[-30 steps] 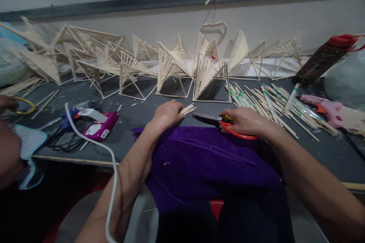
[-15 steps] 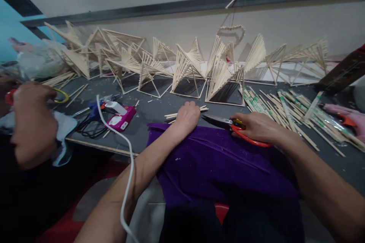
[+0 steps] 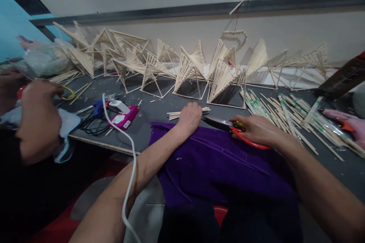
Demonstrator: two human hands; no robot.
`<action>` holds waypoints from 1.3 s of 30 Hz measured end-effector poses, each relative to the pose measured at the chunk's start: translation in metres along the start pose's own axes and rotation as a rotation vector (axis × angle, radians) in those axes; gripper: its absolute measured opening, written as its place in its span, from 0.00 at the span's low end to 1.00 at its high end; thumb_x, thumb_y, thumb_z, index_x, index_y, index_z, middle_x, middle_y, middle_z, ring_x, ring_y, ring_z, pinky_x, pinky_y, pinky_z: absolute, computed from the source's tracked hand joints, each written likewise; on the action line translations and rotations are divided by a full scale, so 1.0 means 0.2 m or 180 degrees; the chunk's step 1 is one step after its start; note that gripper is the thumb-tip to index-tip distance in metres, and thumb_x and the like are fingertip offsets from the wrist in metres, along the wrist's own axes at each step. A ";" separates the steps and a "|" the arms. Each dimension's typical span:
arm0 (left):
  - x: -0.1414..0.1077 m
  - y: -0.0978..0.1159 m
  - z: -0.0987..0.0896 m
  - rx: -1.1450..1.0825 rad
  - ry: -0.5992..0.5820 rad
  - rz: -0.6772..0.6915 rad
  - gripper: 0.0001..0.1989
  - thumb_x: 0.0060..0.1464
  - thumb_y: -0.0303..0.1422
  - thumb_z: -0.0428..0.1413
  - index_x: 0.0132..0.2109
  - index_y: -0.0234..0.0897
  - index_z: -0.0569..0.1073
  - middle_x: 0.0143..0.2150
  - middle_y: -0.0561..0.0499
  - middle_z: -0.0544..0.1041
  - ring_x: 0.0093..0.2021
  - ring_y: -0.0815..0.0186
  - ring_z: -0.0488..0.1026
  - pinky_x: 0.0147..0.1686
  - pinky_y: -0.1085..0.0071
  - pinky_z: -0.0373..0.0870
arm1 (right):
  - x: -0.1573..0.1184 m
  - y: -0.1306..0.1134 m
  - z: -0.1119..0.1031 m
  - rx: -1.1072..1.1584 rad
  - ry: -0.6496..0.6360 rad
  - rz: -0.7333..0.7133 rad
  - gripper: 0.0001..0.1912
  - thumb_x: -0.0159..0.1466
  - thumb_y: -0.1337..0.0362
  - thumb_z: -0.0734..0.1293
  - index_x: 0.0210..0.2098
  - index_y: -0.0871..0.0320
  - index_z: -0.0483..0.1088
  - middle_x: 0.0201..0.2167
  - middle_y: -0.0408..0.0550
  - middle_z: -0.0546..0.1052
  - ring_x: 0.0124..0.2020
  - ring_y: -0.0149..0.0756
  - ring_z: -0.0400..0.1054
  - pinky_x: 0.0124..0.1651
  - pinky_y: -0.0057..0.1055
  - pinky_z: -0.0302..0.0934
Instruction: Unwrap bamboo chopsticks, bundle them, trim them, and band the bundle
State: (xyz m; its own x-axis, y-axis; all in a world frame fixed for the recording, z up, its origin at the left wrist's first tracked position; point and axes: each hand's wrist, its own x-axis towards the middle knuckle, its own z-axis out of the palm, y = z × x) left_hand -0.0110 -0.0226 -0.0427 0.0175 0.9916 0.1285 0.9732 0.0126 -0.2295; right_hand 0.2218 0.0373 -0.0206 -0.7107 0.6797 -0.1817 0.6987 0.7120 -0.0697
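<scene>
On the table [image 3: 151, 111], the left hand [image 3: 191, 117] clasps a stick bundle [image 3: 174, 115], the right hand [image 3: 253, 129] grips scissors [image 3: 220, 123] beside it, assembled-looking frames [image 3: 223, 80] stand behind, and loose sticks [image 3: 276, 113] lie unassembled.

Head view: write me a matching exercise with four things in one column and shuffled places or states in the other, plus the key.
1. Short wooden sticks
2. Magenta power strip
3. Scissors
4. Pink glue gun

A. At the picture's right edge
B. In the right hand
C. Under the left hand
D. Bearing a white adapter

Pairs: 1-C, 2-D, 3-B, 4-A
</scene>
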 end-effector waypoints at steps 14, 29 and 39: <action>0.12 -0.27 -0.08 -0.4328 0.1643 -0.0801 0.06 0.57 0.32 0.49 0.41 0.37 0.68 0.34 0.52 0.75 0.34 0.68 0.73 0.40 0.68 0.70 | -0.01 -0.01 -0.02 0.0055 0.0075 -0.0147 0.26 0.63 0.47 0.58 0.56 0.51 0.67 0.35 0.52 0.80 0.35 0.45 0.73 0.30 0.30 0.50; 0.13 -0.17 -0.03 -0.5880 0.0810 -0.0199 0.09 0.54 0.33 0.56 0.41 0.36 0.66 0.30 0.55 0.73 0.29 0.72 0.71 0.36 0.71 0.72 | -0.01 -0.01 -0.02 0.0018 0.0039 0.0153 0.31 0.60 0.42 0.58 0.58 0.49 0.65 0.38 0.53 0.80 0.38 0.47 0.73 0.32 0.31 0.53; 0.07 -0.07 -0.04 -0.6474 0.0226 -0.0019 0.12 0.53 0.35 0.58 0.41 0.34 0.67 0.31 0.53 0.75 0.32 0.70 0.73 0.39 0.69 0.71 | -0.02 0.04 -0.05 -0.0246 0.0139 0.0322 0.32 0.61 0.55 0.61 0.63 0.52 0.58 0.49 0.53 0.76 0.45 0.45 0.72 0.35 0.31 0.57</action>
State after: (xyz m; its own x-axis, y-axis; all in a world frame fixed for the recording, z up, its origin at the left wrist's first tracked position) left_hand -0.0224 -0.0094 -0.0290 -0.0281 0.9856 0.1666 -0.2300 -0.1685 0.9585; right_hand 0.2295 0.0429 -0.0118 -0.6409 0.7546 -0.1408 0.7599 0.6496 0.0230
